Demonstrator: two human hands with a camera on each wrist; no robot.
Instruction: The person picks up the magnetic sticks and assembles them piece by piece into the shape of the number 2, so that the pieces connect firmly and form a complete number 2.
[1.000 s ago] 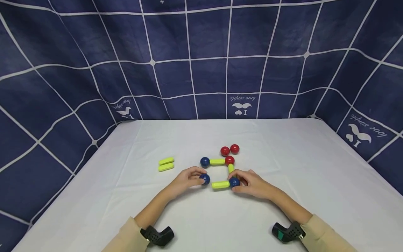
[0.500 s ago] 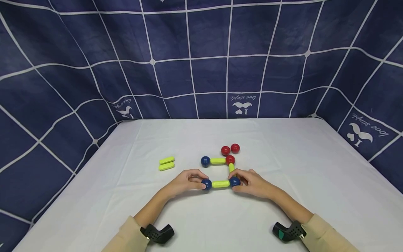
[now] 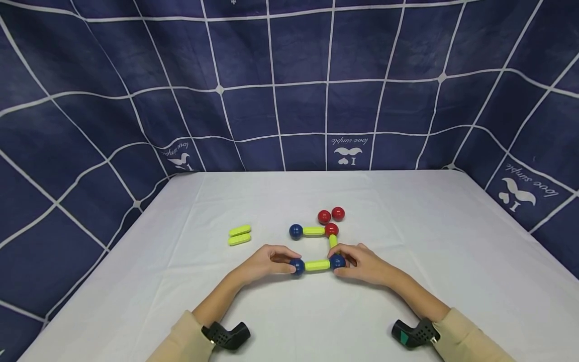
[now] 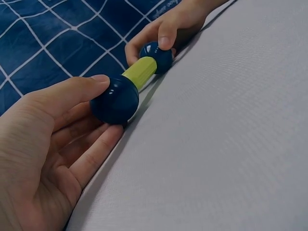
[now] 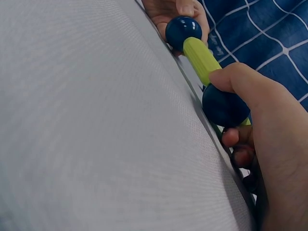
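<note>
My left hand point(image 3: 270, 261) pinches a blue ball point(image 4: 115, 99) between thumb and fingers, at the left end of a yellow-green rod point(image 3: 317, 265). At the rod's right end my right hand point(image 3: 364, 265) grips a second blue ball point(image 5: 225, 106). From that ball another yellow-green rod point(image 3: 333, 241) runs away to a red ball point(image 3: 331, 230), partly hidden by the right fingers. A further rod point(image 3: 313, 231) joins the red ball to a third blue ball point(image 3: 296, 232) on the left. Together these pieces form a U open to the left.
Two loose red balls, a left one point(image 3: 323, 216) and a right one point(image 3: 338, 213), lie just beyond the joined pieces. A pair of loose yellow-green rods point(image 3: 239, 235) rests to the left. A blue gridded curtain point(image 3: 298, 100) borders the white table point(image 3: 289, 322).
My left hand has brought its blue ball nearer and slightly right, onto the free end of the front rod. The right hand has kept its hold, almost still.
</note>
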